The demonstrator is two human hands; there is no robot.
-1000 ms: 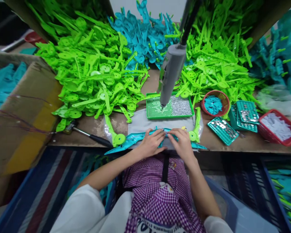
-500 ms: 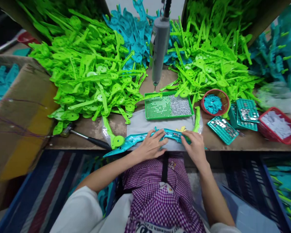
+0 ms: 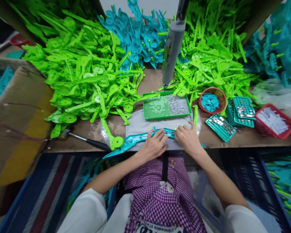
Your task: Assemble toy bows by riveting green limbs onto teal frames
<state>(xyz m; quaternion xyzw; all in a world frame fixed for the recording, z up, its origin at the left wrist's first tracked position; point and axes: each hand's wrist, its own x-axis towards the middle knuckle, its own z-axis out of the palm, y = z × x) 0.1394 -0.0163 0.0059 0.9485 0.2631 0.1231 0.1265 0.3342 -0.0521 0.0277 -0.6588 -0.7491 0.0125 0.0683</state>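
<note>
A long, curved blue plastic shell (image 3: 133,139) lies along the table's front edge on a grey cloth (image 3: 137,124), a thin wire running inside it. My left hand (image 3: 154,144) grips its middle, fingers over the top and thumb on the near side. Farther right, my right hand (image 3: 188,137) has its fingers curled down onto the shell, hiding most of that end. A lime-green plastic piece with a round end (image 3: 117,141) touches the shell's left part. Another lime-green piece (image 3: 195,118) stands just beyond my right hand.
A grey electric screwdriver (image 3: 172,48) hangs above a green tray (image 3: 145,111) of small silvery parts. Lime-green pieces (image 3: 82,71) are heaped behind. A hammer (image 3: 87,140) lies left. At right are a red basket (image 3: 223,108), teal trays (image 3: 210,121) and a red bin (image 3: 278,134).
My right hand first slid right along the shell, then turned inward with its fingers curled down on it. My left hand stays on the middle. The hanging screwdriver swung left, then back right.
</note>
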